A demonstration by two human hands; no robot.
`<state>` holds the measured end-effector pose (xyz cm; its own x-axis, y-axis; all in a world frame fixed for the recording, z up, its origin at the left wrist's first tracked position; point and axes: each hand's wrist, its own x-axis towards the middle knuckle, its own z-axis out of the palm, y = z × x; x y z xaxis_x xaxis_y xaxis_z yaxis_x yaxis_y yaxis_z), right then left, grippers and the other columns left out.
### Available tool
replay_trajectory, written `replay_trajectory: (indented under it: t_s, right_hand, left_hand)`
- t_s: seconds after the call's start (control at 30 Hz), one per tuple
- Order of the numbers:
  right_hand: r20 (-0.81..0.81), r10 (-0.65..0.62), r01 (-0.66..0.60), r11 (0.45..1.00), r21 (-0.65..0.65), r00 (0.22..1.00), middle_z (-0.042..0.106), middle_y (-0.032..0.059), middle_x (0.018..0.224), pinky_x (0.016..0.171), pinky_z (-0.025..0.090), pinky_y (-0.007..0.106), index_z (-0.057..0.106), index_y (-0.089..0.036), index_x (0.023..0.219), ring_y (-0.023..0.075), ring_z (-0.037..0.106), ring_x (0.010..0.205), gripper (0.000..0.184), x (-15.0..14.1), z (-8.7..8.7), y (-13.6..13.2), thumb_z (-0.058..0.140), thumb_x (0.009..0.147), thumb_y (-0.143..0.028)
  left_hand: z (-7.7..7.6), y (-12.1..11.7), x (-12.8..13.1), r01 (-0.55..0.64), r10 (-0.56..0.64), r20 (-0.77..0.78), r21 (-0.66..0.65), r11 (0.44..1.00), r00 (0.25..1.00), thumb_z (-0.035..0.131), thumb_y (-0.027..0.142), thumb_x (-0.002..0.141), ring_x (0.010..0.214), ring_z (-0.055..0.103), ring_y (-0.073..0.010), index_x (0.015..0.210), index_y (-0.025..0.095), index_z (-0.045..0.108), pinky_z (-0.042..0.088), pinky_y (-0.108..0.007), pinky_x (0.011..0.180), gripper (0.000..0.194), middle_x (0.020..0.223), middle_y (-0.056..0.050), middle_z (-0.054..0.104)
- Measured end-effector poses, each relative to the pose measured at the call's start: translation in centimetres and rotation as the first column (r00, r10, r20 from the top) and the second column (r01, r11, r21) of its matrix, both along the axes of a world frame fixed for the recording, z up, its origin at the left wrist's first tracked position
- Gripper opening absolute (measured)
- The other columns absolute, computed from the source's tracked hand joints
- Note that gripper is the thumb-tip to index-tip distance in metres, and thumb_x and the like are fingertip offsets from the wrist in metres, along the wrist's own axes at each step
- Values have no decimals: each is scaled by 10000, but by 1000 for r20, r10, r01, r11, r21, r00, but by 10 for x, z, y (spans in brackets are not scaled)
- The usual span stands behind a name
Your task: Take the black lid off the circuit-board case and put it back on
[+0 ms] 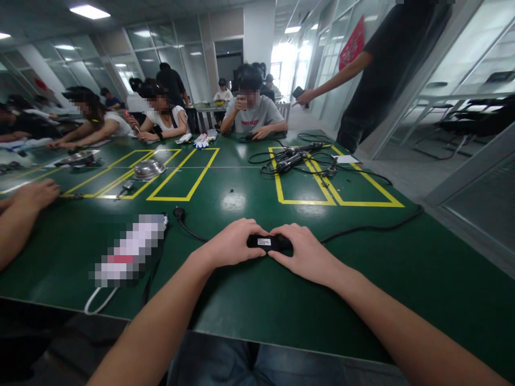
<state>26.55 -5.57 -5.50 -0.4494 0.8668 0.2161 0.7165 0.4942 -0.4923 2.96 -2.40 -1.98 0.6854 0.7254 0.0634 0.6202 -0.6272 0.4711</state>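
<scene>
A slim black device with a white label lies low at the near part of the green table, its ends hidden by fingers. My left hand grips its left end between thumb and fingers. On the other end, my right hand has its thumb and fingers closed in the same way. A black plug rests to the left, its cord running behind my left hand. Beyond my right hand, a black cable trails off toward the table's right edge. Where either cord joins the device is hidden.
Yellow tape rectangles mark the green table. Black corded tools lie tangled at the back right, a metal bowl at the back left. Nearer left are a blurred-out pale object and another person's hand. People sit opposite; one stands right.
</scene>
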Motion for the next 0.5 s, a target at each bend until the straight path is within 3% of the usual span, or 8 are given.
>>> replay_trajectory:
  t_s: [0.23,0.5]
  right_hand:
    - [-54,-28,26,999,-36,998,780,102,1118,944,529,488,721,-208,1189,310,717,1035,299,-2,0,0,819,912,-263]
    - [-207,-30,2,990,-139,978,754,63,1115,940,566,449,640,-253,1298,265,707,1008,510,8,-3,4,854,835,-273]
  left_hand:
    - [-1,0,-1,0,0,25,-15,1000,1000,862,273,920,1014,737,-252,1274,202,807,527,-361,953,365,1118,-72,794]
    - [-4,2,-5,-35,49,157,-91,995,986,823,265,937,1003,762,-232,1262,200,779,554,-332,917,335,1135,-53,827]
